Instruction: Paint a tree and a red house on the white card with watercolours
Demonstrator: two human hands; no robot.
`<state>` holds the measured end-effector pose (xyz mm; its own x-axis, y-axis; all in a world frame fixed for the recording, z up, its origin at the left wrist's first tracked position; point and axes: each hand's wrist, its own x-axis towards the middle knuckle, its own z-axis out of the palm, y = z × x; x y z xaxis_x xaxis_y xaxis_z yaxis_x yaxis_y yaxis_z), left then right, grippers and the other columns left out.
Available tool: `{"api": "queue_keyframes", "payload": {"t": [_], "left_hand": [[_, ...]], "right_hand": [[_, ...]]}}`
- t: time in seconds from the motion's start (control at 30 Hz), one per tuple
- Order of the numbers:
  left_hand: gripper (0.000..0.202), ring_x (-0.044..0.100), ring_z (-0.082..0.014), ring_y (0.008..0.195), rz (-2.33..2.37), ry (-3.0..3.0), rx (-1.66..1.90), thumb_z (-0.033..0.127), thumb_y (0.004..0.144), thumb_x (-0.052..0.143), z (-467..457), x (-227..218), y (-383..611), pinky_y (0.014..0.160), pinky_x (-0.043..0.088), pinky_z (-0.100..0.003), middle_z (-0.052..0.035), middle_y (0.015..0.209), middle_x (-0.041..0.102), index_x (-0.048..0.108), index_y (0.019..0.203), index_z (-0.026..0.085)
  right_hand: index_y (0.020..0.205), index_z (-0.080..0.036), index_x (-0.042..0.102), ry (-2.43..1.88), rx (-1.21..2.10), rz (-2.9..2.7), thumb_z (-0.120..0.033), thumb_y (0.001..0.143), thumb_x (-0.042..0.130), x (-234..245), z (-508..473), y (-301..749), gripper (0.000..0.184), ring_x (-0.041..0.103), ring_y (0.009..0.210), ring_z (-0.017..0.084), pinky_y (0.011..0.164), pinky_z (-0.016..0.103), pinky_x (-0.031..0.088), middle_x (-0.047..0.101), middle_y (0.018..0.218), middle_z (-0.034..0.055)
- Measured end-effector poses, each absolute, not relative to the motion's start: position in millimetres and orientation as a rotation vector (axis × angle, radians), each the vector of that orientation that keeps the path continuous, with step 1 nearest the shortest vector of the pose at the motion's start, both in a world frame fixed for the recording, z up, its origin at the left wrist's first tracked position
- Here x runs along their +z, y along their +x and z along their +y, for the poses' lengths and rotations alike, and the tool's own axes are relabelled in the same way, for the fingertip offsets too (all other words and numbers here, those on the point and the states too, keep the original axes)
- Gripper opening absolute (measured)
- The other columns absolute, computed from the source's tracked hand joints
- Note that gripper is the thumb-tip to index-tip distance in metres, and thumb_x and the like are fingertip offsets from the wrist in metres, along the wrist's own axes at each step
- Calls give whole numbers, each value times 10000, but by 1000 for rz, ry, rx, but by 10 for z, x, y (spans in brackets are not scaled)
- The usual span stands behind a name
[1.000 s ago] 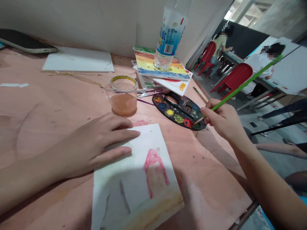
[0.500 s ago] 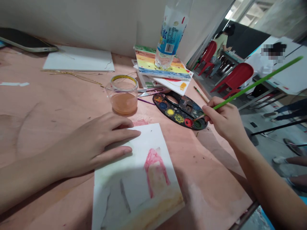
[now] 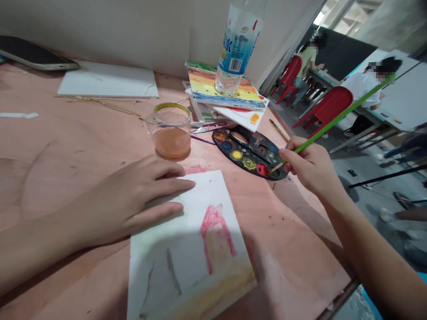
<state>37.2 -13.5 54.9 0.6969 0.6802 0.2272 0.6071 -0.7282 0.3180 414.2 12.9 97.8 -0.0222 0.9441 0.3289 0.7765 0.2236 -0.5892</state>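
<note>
My right hand (image 3: pixel 308 166) grips a green-handled paintbrush (image 3: pixel 336 122) between thumb and fingers. The brush tip touches the red paint of a dark oval palette (image 3: pixel 238 144), which also holds orange, blue, yellow and green wells. Flat on the upper left of a white painting board (image 3: pixel 190 249) rests my left hand (image 3: pixel 143 193), its fingers spread. The board carries a pink arched outline, grey strokes and an ochre band along the bottom. Just beyond my left hand stands a clear jar (image 3: pixel 172 133) of cloudy orange-brown water.
A plastic bottle (image 3: pixel 236 49) stands on stacked painted boards (image 3: pixel 200 84) at the back. Scissors (image 3: pixel 210 127) lie between jar and palette. A blank board (image 3: pixel 110 80) and a phone (image 3: pixel 33 55) lie back left. People sit by red chairs (image 3: pixel 328 109) beyond the table's right edge.
The brush tip has shifted slightly right within the red paint, and its handle's far end has swung left. My left hand and the board stay in place.
</note>
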Motion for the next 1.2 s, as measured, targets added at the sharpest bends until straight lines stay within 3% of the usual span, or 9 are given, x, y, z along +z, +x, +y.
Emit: {"api": "queue_keyframes", "payload": {"t": [1.03, 1.2], "left_hand": [[403, 667, -284, 1234, 1025, 2670, 537, 512, 1108, 463, -127, 553, 378, 1068, 518, -424, -35, 1379, 740, 755, 1337, 355], [401, 665, -291, 1220, 1025, 2674, 537, 508, 1107, 458, -141, 571, 394, 1047, 526, -417, -42, 1362, 745, 756, 1332, 360]], "right_hand": [[595, -266, 566, -1593, 285, -1781, -245, 835, 641, 982, 132, 4119, 253, 527, 467, 167, 508, 326, 381, 610, 499, -17], [549, -272, 524, -1503, 316, -1750, -236, 810, 637, 1048, 82, 4017, 286, 463, 397, 152, 452, 317, 339, 546, 429, -29]]}}
